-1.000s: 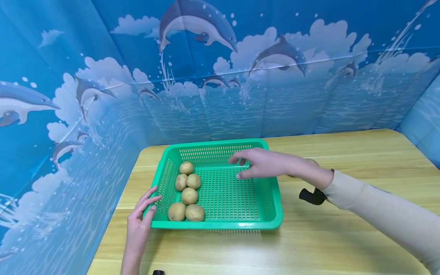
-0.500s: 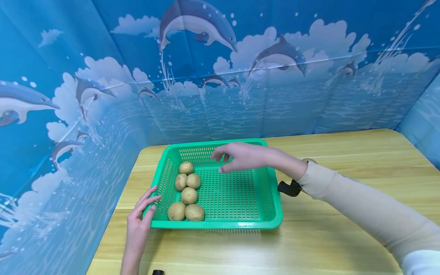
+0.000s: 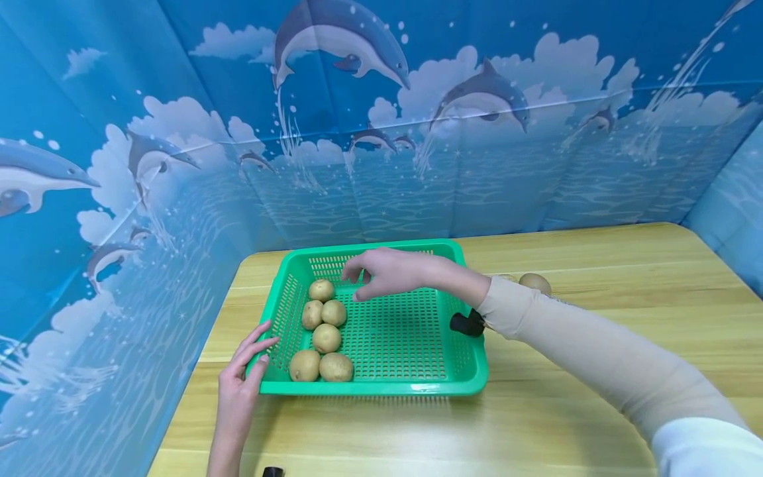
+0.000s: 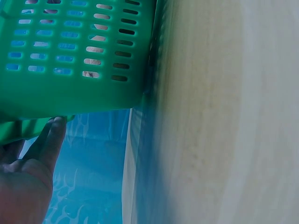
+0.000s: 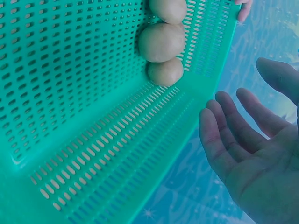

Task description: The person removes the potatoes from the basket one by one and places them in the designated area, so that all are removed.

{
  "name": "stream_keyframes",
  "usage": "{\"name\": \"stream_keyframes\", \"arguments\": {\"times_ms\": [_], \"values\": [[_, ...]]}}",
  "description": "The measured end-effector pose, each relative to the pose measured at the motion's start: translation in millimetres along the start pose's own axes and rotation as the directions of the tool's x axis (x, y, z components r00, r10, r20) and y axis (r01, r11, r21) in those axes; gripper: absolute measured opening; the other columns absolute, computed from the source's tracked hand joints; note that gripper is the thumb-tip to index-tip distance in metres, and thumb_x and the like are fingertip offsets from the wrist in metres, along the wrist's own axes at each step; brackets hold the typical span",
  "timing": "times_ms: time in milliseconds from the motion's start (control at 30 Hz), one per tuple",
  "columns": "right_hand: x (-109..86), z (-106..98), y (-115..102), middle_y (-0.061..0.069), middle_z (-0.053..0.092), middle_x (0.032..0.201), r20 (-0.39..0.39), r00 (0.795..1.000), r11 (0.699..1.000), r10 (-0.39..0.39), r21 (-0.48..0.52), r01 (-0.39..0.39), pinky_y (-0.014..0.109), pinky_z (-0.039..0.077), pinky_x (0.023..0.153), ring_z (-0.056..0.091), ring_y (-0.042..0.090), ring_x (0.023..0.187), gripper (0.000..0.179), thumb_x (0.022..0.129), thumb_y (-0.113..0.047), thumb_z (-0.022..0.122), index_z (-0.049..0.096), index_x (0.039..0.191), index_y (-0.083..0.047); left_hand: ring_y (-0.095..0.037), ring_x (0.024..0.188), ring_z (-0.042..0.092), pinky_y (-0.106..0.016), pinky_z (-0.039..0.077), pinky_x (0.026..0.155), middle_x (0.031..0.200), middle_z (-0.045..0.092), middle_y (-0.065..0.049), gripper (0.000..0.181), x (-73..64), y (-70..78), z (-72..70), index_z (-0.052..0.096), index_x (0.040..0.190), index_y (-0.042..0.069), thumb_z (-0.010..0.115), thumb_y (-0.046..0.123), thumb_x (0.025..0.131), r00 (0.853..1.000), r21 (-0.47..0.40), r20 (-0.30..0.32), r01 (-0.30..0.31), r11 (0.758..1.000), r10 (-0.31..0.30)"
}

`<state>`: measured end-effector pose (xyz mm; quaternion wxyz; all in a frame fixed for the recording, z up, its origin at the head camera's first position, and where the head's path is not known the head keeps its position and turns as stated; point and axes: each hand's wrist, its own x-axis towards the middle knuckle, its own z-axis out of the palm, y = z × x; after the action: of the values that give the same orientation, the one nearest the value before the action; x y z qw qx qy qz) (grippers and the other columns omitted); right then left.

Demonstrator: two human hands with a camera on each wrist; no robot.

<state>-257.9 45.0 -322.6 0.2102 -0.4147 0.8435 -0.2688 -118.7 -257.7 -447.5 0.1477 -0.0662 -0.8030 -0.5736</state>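
A green plastic basket (image 3: 381,387) stands on the table with several potatoes (image 3: 326,338) along its left side. My left hand (image 3: 240,381) holds the basket's left rim, its fingers reaching over the edge; in the left wrist view, fingers (image 4: 49,140) of the left hand meet the rim from below. Above the far part of the basket, my right hand (image 3: 387,271) hangs with loosely bent fingers and nothing between them. The right wrist view shows its bare palm (image 5: 261,186) beside the basket wall, apart from the potatoes.
Beyond the basket's right side, a potato (image 3: 534,283) lies on the wooden table (image 3: 626,285), with another partly hidden behind the right forearm. A blue dolphin-printed cloth (image 3: 369,192) closes off the back and sides. Black wrist-camera mounts show near both wrists.
My right hand has moved left across the basket, toward the potatoes inside, uncovering potatoes on the table at the right. The left hand and the basket have stayed in place.
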Motion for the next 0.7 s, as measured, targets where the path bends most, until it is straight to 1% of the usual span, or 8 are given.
{"name": "stream_keyframes", "arguments": {"times_ms": [200, 367, 567, 700], "values": [[15.1, 7.3, 3.5, -0.005, 0.060, 0.123, -0.010, 1.000, 0.999, 0.007, 0.033, -0.007, 0.026, 0.049, 0.084, 0.057, 0.008, 0.106, 0.036, 0.096, -0.024, 0.066, 0.060, 0.130, -0.015, -0.016, 0.141, 0.035, -0.019, 0.032, 0.105, 0.146, 0.050, -0.001, 0.028, 0.4, -0.3, 0.4, 0.068, 0.119, 0.001, 0.050, -0.005, 0.098, 1.000, -0.002, 0.000, 0.003, 1.000, -0.003], [27.0, 14.3, 10.3, -0.001, 0.062, 0.119, -0.032, 0.999, 0.998, 0.000, 0.070, 0.003, 0.027, 0.049, 0.084, 0.058, 0.012, 0.106, 0.037, 0.095, -0.022, 0.066, 0.060, 0.130, -0.011, -0.017, 0.140, 0.035, -0.019, 0.033, 0.104, 0.146, 0.049, -0.002, 0.029, 1.1, -1.4, 0.2, 0.067, 0.120, 0.001, 0.050, -0.005, 0.098, 1.000, -0.001, -0.005, 0.001, 1.000, -0.001], [38.8, 24.5, 16.7, 0.002, 0.062, 0.118, -0.035, 0.999, 0.997, 0.025, 0.068, -0.022, 0.029, 0.049, 0.086, 0.057, 0.015, 0.110, 0.037, 0.095, -0.019, 0.066, 0.060, 0.129, -0.005, -0.016, 0.140, 0.035, -0.019, 0.033, 0.104, 0.147, 0.049, -0.001, 0.028, 0.7, -2.5, -0.1, 0.067, 0.121, 0.002, 0.051, -0.004, 0.098, 1.000, 0.013, -0.003, 0.008, 1.000, -0.008], [45.3, 30.5, 21.7, 0.003, 0.063, 0.118, -0.042, 0.999, 0.996, 0.031, 0.089, -0.027, 0.030, 0.049, 0.086, 0.057, 0.017, 0.111, 0.037, 0.095, -0.017, 0.066, 0.061, 0.128, -0.004, -0.016, 0.140, 0.035, -0.019, 0.033, 0.103, 0.147, 0.049, -0.001, 0.028, 0.1, -2.6, 0.0, 0.067, 0.121, 0.002, 0.052, -0.004, 0.098, 1.000, 0.009, -0.004, 0.015, 1.000, -0.015]]}}
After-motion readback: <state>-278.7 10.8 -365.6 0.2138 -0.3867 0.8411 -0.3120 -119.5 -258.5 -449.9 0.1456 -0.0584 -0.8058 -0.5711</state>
